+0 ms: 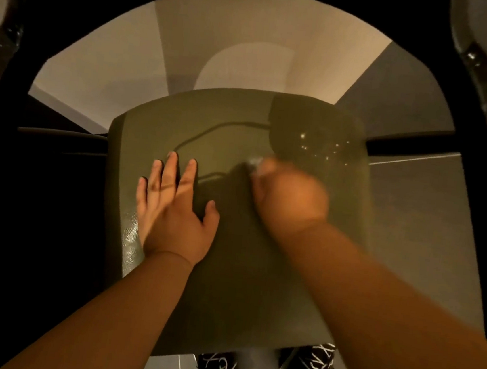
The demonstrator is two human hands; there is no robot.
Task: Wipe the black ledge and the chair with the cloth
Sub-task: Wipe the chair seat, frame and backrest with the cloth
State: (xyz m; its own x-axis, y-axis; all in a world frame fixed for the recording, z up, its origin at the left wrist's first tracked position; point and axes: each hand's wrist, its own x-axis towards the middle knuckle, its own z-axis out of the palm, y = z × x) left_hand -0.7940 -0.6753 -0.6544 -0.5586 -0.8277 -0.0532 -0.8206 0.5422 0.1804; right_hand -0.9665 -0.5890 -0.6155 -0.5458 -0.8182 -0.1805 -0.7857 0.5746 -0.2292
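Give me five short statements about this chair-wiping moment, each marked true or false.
1. The left hand lies flat on the chair seat, fingers spread. True.
2. The right hand is open and flat as well. False: it is blurred, with its fingers curled round a pale bit of what looks like the cloth.
3. Two dark shoes show on the floor below the near edge of the chair seat. True.
4. The chair seat is bright red. False: it is olive green.
5. The left hand holds the cloth. False: it holds nothing.
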